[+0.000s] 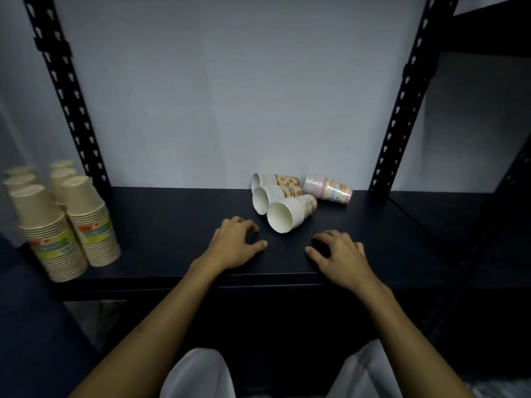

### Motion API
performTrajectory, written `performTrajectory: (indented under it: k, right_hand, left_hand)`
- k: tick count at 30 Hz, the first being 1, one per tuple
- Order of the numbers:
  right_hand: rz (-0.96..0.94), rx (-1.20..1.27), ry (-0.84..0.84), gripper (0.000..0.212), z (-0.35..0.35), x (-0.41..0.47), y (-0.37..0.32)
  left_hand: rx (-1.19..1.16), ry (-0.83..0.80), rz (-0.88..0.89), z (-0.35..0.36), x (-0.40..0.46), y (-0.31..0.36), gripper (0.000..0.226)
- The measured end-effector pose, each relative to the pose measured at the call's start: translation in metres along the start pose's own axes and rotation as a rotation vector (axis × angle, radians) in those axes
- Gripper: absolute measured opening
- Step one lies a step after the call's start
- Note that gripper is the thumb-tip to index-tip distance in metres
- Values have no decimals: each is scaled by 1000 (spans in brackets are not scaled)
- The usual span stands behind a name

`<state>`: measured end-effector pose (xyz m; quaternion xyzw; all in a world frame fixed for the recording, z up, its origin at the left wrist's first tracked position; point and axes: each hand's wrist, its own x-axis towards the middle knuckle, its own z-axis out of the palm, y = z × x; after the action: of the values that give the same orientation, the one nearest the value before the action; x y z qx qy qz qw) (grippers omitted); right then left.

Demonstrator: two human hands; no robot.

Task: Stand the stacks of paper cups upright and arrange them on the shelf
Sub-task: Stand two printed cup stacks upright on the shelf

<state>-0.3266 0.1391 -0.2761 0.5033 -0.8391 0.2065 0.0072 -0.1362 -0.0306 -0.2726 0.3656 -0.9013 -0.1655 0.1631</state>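
One head-worn wide-angle view looks forward and down, close over the dark shelf [172, 219], facing the pale back wall [230, 96].

bare forearms [161, 320], white trousers [198, 374]

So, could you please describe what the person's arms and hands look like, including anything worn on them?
Both arms are bare from the hands back to the bottom edge of the head view; no sleeves show. The left hand and right hand carry no gloves, and no rings, watch or wristband can be seen. Fingernails look short and unpainted, though the light is dim. White clothing shows below, between the forearms.
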Motion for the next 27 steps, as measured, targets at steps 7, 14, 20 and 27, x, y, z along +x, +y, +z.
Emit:
performTrajectory:
  k: [7,14,20,27]
  right_hand:
    - [95,-85,9,44,-1,15,-5]
    - [249,124,5,64,-7,29,-18]
    - [490,454,-40,90,-8,66,-39]
    - [607,704,-12,108,0,86,-39]
  left_hand:
    - [-114,181,-27,2,12,-9,40]
    - [-324,339,-32,-11,47,-5,50]
    - [-521,249,-80,-11,85,14,60]
    - [-651,201,-138,7,90,4,50]
